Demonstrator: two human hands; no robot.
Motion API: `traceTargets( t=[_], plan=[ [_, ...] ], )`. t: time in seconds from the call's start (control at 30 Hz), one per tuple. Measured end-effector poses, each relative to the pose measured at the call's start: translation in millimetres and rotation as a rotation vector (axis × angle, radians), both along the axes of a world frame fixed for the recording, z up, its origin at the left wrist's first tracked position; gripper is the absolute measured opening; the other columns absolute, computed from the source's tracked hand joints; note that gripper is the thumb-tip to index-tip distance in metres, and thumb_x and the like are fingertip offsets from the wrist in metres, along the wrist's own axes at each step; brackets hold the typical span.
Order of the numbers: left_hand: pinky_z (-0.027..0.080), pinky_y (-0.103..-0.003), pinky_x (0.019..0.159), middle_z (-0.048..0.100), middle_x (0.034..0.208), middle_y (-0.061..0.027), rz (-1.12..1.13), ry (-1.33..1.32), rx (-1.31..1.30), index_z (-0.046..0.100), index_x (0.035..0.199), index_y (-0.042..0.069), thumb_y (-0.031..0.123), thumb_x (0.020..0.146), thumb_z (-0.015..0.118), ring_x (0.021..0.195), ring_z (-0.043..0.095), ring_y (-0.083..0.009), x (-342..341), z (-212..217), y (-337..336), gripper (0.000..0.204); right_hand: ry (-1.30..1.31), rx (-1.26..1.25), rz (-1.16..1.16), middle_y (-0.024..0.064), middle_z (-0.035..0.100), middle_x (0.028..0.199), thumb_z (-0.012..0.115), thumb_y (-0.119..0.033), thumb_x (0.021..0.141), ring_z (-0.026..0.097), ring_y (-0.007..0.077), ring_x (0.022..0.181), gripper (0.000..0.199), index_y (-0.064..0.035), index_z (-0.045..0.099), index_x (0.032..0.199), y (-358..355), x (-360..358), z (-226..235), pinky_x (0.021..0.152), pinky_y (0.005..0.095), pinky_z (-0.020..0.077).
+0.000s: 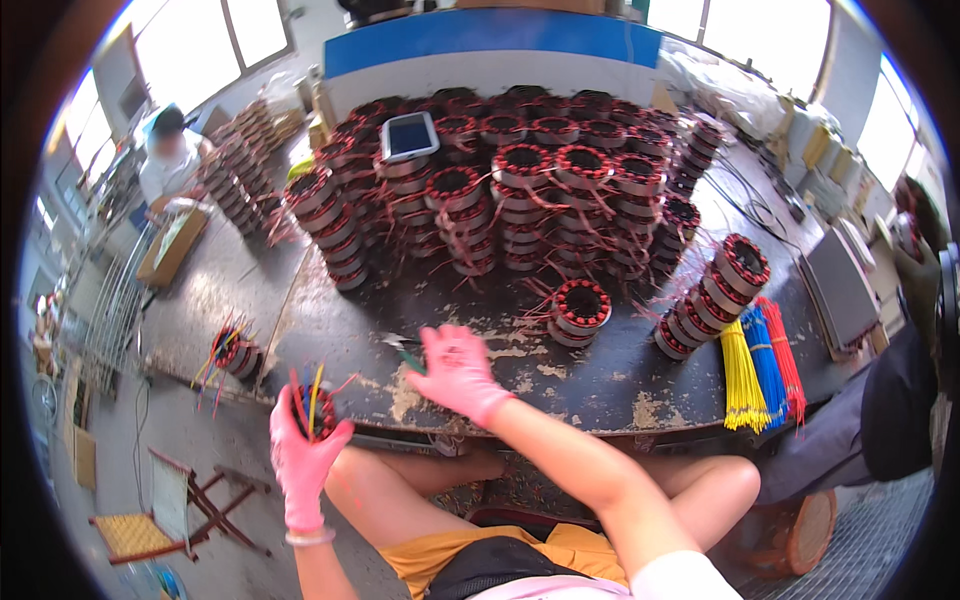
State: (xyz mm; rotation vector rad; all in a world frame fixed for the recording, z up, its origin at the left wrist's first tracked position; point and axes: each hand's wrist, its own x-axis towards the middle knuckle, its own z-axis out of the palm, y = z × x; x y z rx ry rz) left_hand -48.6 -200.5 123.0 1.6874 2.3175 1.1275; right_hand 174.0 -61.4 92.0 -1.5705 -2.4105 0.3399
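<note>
My left hand (298, 455), in a pink glove, grips a round wound stator coil (318, 408) with red and yellow wire leads at the table's near left corner. In its own pink glove, my right hand (455, 372) lies on the dark worktable (600, 370) with its fingers over a small green-handled cutter (405, 352). One short stack of red-wound stators (578, 312) stands just beyond my right hand.
A large pile of stacked stators (520, 185) fills the table's far half, with a tablet (410, 135) on top. A leaning stator stack (715, 295) and yellow, blue and red wire bundles (765, 365) lie at right. Another person (170, 160) sits far left. A stool (160, 505) stands at lower left.
</note>
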Motion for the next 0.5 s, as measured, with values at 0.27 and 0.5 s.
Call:
traceTargets(
  t=[0.27,0.5],
  plan=[
    [0.041,-0.037,0.109,0.054,0.137,-0.0155,0.045,-0.303,0.029,0.042,0.148,-0.002,0.004,0.064,0.083,0.125,0.054,-0.0257,-50,-39,-53,0.094,0.373,0.3,0.323,0.0209,0.044,0.151,0.052,-0.051,0.096,0.037,0.0348,0.144,0.073,0.0004,0.044,0.147,-7,7,-62,0.123,0.0475,0.0188],
    [0.046,-0.036,0.104,0.056,0.134,-0.0141,0.029,-0.317,0.068,0.044,0.147,-0.002,0.004,0.068,0.08,0.118,0.058,-0.0226,-37,-27,-34,0.087,0.162,-0.052,0.363,0.0206,0.041,0.156,0.053,-0.048,0.097,0.035,0.0359,0.147,0.068,-0.001,0.046,0.146,-18,120,-38,0.122,0.048,0.0241]
  ],
)
